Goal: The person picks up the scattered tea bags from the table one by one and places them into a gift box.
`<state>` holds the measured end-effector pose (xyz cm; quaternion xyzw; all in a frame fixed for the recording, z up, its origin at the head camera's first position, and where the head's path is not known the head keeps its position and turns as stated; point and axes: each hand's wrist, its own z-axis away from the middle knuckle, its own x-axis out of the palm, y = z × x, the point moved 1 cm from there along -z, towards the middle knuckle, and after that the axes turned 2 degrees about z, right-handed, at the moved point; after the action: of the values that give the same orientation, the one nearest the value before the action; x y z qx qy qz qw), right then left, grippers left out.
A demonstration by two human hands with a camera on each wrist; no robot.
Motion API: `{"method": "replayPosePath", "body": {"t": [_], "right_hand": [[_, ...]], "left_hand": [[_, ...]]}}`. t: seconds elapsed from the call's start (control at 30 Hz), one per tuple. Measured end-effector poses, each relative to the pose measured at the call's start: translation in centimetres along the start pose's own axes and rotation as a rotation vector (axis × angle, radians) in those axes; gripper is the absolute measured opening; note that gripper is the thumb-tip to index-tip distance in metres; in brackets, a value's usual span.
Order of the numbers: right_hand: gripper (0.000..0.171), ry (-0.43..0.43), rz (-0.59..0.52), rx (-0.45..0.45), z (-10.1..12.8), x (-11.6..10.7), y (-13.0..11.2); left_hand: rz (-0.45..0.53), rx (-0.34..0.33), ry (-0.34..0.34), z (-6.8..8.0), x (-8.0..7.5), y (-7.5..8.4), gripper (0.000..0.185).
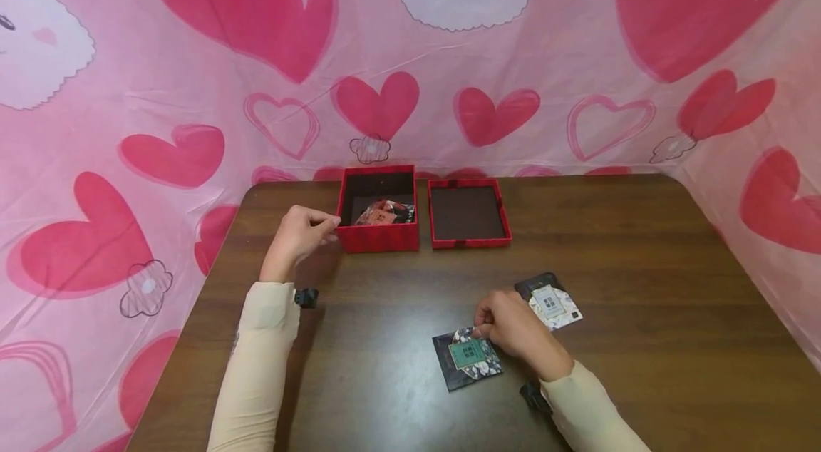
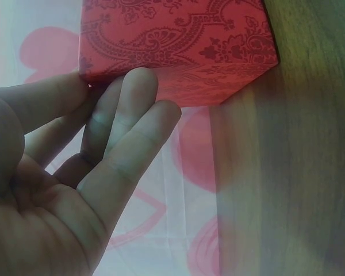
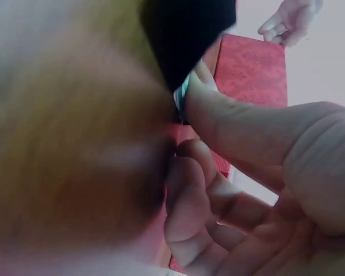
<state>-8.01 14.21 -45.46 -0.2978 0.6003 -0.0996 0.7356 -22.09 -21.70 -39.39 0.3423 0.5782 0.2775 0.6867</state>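
While my left hand (image 1: 298,238) rests against the left wall of the red box (image 1: 378,211) at the desk's (image 1: 641,281) twelve o'clock, my right hand (image 1: 513,331) pinches the top edge of a dark packet with a green label (image 1: 467,359) lying flat at six o'clock. One red-wrapped packet (image 1: 385,213) already sits in the box; this packet and a white-labelled one (image 1: 551,304), just at two o'clock of my right hand, lie outside it, and the lid (image 1: 468,213) lies open-side up beside the box, so I judge the packing barely begun.

From the left wrist, my fingers (image 2: 132,115) are fairly straight, tips touching the box's patterned wall (image 2: 178,46), grasping nothing.

From the right wrist, much is blurred, but my thumb and fingers (image 3: 218,115) close on the packet's dark edge (image 3: 184,34), at twelve o'clock of my palm.
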Motion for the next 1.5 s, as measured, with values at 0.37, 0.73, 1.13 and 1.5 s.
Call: {"method": "replayPosePath", "body": {"t": [0.37,0.73,1.13,1.5], "right_hand": [[0.028,-0.101,0.003,-0.064,0.5,-1.6,0.2],[0.012,-0.123,-0.187,-0.030,0.3,-1.9,1.2],[0.014,-0.069,-0.440,-0.096,0.1,-7.2,-0.2],[0.010,-0.042,-0.450,-0.098,-1.1,-7.8,-0.2]], "left_hand": [[0.004,-0.012,-0.011,0.2,0.3,0.0,0.029],[0.002,0.004,0.001,0.1,0.0,0.3,0.028],[0.002,-0.015,0.003,0.2,0.0,-0.1,0.027],[-0.005,0.030,0.006,0.0,0.2,0.0,0.028]]}}
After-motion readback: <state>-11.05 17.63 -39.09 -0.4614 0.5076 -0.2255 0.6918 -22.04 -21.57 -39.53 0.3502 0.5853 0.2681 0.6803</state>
